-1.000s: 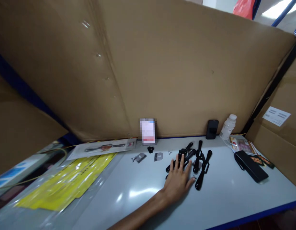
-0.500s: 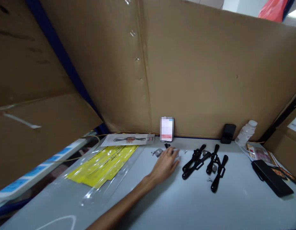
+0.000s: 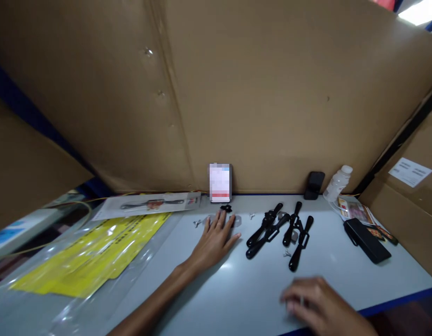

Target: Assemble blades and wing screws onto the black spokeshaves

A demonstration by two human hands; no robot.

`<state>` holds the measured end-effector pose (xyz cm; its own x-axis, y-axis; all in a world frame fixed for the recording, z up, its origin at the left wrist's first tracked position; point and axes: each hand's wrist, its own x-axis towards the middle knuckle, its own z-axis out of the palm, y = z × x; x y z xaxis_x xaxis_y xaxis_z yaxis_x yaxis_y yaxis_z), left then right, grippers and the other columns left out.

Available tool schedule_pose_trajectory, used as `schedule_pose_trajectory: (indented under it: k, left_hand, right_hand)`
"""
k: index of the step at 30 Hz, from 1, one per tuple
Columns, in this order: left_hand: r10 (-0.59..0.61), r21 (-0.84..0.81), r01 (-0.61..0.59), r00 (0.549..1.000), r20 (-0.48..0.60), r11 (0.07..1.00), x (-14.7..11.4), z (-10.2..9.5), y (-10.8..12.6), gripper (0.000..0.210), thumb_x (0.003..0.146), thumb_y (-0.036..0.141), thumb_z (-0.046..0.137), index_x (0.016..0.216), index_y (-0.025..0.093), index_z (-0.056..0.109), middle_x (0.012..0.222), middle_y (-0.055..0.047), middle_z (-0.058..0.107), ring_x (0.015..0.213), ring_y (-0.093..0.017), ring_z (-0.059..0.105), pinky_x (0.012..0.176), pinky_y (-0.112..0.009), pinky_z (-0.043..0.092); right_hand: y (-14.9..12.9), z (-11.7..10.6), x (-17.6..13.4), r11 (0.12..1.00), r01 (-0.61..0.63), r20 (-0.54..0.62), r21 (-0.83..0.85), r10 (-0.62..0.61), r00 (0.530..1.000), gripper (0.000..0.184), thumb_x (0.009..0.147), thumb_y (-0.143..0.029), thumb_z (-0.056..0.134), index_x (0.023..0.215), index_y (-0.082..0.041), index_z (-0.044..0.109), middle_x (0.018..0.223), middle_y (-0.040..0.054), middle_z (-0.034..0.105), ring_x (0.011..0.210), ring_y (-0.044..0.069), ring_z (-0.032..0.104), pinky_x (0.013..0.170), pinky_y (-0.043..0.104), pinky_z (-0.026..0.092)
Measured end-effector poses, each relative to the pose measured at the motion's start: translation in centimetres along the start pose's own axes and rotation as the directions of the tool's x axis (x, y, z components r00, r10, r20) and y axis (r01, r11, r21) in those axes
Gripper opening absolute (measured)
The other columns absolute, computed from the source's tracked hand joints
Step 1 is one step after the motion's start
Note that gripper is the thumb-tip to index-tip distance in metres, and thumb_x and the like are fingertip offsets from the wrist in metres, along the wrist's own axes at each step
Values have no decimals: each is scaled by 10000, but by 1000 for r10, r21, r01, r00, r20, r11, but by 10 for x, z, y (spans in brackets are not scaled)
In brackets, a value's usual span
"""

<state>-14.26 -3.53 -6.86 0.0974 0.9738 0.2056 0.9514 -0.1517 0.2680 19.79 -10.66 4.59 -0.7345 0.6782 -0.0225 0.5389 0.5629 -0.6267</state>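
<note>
My left hand (image 3: 213,240) lies palm down with its fingers spread among small loose parts. Thin grey metal plates (image 3: 238,221) show around its fingertips, and a small black metal piece (image 3: 226,208) sits just beyond them. Left of the fingers lie small silver screws (image 3: 197,224), and another screw (image 3: 252,216) is to the right. My right hand (image 3: 316,303) is above the table's front part, blurred, its fingers loosely curled with a gap and nothing visible between them. Nearest to it are several black two-handled spokeshaves (image 3: 268,234), with silver screws (image 3: 287,254) beside them.
A phone with a lit screen (image 3: 220,183) leans on the cardboard wall (image 3: 258,93). Yellow sheets in clear plastic (image 3: 97,256) and a packaged spokeshave (image 3: 149,205) lie left. Rightward are a dark phone (image 3: 314,185), a plastic bottle (image 3: 338,183) and a black case (image 3: 367,240).
My left hand has spread its fingers flat over the small parts. My right hand has come into view at the lower right. The camera view has swung to the right.
</note>
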Motion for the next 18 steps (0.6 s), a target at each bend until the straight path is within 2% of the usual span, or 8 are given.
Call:
schedule_pose_trajectory:
  k: [2, 4, 5, 7, 9, 10, 13, 18]
  left_hand:
    - [37, -44, -38, 999, -36, 998, 0, -4, 7, 699, 1069, 590, 408, 1638, 189, 349, 1726, -206, 288, 1614, -413, 204, 1264, -649, 225]
    - [77, -84, -84, 993, -89, 993, -1, -12, 22, 634, 1077, 518, 423, 1622, 200, 374, 1714, -184, 317, 1600, -403, 243, 1253, -612, 290]
    - [107, -95, -116, 989, -102, 989, -1, -16, 32, 583, 1075, 474, 441, 1591, 203, 420, 1679, -178, 377, 1571, -398, 304, 1237, -595, 327]
    - [194, -91, -193, 981, 2, 977, 1, -24, 54, 465, 1062, 361, 474, 1498, 207, 518, 1479, -173, 574, 1400, -379, 496, 1130, -569, 450]
    - [215, -79, -210, 975, 51, 974, 6, -29, 73, 346, 1038, 292, 498, 1349, 205, 624, 1229, -141, 678, 1173, -342, 612, 1001, -510, 533]
    - [214, -70, -210, 975, 67, 975, 9, -31, 80, 281, 1028, 271, 505, 1244, 195, 668, 1172, -137, 684, 1127, -337, 621, 973, -497, 544]
    - [190, -42, -187, 977, 95, 982, 16, -32, 86, 260, 984, 150, 462, 1120, 189, 681, 1106, -133, 683, 1053, -311, 640, 919, -461, 566]
    - [169, -40, -165, 978, 126, 985, -1, -45, 66, 306, 943, 110, 445, 1132, 189, 672, 1089, -122, 685, 1030, -285, 663, 918, -436, 577]
  right_hand:
    - [12, -28, 35, 996, -80, -62, -33, 78, 995, 264, 1052, -252, 507, 1023, -259, 769, 942, 41, 769, 874, 211, 715, 807, 345, 519]
    - [24, -48, 75, 966, -174, -158, -193, 145, 977, 213, 1020, -185, 539, 946, -211, 738, 943, 57, 763, 900, 213, 690, 806, 320, 448]
    - [29, -53, 94, 946, -193, -163, -260, 153, 975, 182, 996, -149, 559, 951, -202, 727, 976, 64, 760, 933, 220, 681, 802, 316, 421]
    - [39, -56, 125, 925, -175, -86, -336, 155, 984, 128, 947, -131, 621, 1003, -199, 713, 1080, 79, 745, 1005, 235, 661, 785, 305, 382]
    - [47, -51, 145, 927, -149, -34, -345, 146, 989, 142, 871, -126, 707, 995, -195, 708, 1067, 76, 735, 983, 236, 652, 745, 295, 355]
    - [51, -48, 151, 929, -132, -7, -344, 138, 990, 180, 830, -110, 737, 985, -197, 708, 1049, 66, 732, 965, 230, 649, 730, 289, 346]
    - [62, -42, 155, 940, -95, 31, -329, 112, 993, 227, 784, -61, 738, 963, -198, 711, 1032, 48, 720, 942, 205, 639, 724, 273, 347]
    - [81, -46, 145, 959, -71, 83, -276, 97, 992, 179, 742, -13, 729, 747, -191, 705, 961, 27, 710, 911, 176, 640, 778, 248, 405]
